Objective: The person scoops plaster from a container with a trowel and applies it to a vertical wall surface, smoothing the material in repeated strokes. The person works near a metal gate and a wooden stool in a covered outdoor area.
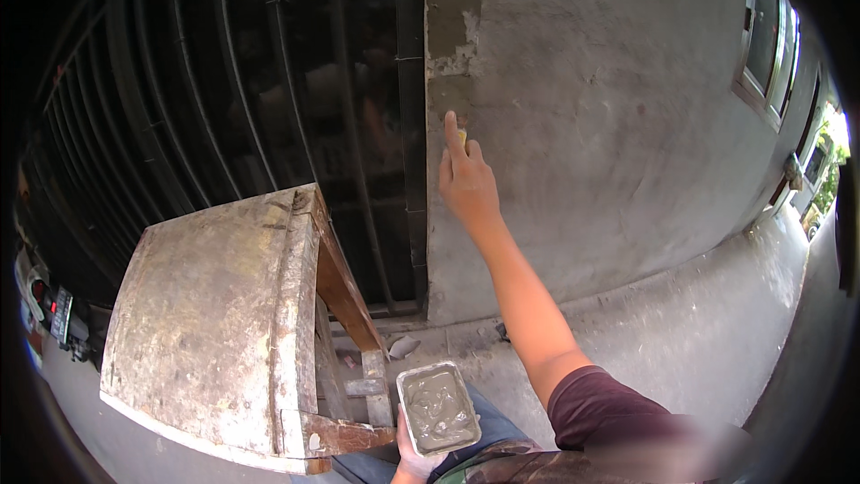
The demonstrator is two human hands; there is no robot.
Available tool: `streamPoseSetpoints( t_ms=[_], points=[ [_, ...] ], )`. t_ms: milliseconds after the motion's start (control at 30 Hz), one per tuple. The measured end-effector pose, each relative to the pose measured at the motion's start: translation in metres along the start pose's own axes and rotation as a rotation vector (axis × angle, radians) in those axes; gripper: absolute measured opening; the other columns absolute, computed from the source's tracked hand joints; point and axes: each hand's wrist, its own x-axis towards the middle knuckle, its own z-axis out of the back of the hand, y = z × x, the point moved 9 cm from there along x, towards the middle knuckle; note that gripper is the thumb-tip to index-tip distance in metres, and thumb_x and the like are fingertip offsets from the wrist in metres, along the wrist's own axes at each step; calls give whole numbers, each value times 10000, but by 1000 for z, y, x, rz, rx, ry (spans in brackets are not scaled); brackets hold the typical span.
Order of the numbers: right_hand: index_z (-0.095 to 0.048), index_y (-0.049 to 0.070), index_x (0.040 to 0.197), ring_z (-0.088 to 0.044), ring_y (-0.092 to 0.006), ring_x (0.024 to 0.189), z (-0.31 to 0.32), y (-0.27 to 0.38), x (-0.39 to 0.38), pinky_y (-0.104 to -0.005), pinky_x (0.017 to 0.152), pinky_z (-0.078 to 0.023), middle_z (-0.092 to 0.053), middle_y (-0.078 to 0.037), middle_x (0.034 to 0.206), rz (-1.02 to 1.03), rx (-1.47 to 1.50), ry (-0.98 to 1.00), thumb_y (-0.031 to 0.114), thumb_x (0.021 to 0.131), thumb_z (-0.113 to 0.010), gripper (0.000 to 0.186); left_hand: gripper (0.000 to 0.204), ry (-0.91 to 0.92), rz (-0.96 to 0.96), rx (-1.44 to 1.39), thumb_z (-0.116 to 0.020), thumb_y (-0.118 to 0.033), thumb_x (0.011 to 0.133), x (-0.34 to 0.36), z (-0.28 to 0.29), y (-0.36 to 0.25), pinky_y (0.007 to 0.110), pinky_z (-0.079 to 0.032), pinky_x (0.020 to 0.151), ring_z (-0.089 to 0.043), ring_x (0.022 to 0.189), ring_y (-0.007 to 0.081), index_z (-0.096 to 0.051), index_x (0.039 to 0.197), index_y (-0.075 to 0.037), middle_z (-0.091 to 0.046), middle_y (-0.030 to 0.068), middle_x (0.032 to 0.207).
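My left hand (417,460) is wrapped around the side and underside of a white rectangular tub (402,405). Wet grey mortar (439,408) with a swirled surface fills the tub. Out in front, my right hand (469,181) is raised at the grey wall (591,143), close to its left edge. Its index finger stretches upward along a small tool with a yellow handle (462,137), and the other fingers curl round it. The rest of that tool is hidden, so its kind cannot be told. Darker, damp-looking mortar (452,0) covers the wall's edge above the hand.
A worn wooden table (206,314) with stained top stands at the left, its corner near the tub. Behind it rises a dark barred gate (224,63). At the right are a window (767,36) and a concrete floor (699,323). A parked vehicle (67,318) shows far left.
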Motion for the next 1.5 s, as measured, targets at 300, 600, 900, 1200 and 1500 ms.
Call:
streamPoseSetpoints(
  t_ms=[300,600,900,1200,1500],
  points=[
    [-565,100,1611,-739,-433,1052,49,-27,-85,-414,951,-564,-750,-249,1121,-416,607,324,100,1051,-623,563,881,15,-26,13,-434,-719,1107,2,-13,-4,714,-416,1249,-572,1479,454,-391,1720,-88,-531,172,1677],
    [-668,59,1509,-711,-418,950,176,78,84,-498,856,-565,-682,-242,1036,187,158,-316,93,1063,-599,452,664,-114,64,-108,-496,-627,1138,3,56,18,671,-552,1112,-638,1385,419,-554,1633,-189,-635,139,1578],
    [-670,106,1518,-740,-470,1044,124,49,106,-564,935,-589,-723,-283,1140,78,-173,-177,130,1031,-599,493,617,-31,4,-67,-515,-575,1136,17,34,0,651,-565,1108,-666,1356,388,-586,1597,-171,-665,132,1536],
    [-810,181,1325,-764,-396,1141,227,227,217,-500,1001,-606,-809,-193,1200,483,-705,-60,135,941,-650,419,532,74,-56,81,-529,-504,1140,19,17,1,591,-606,1058,-708,1290,360,-678,1479,-122,-735,122,1428],
    [-809,-46,1072,-827,-341,936,132,301,296,-454,732,-663,-817,-216,998,296,-1271,496,56,877,-691,250,688,78,200,-231,-399,-605,1176,22,71,26,558,-484,1219,-632,1421,339,-538,1624,-101,-634,124,1579]
  ],
)
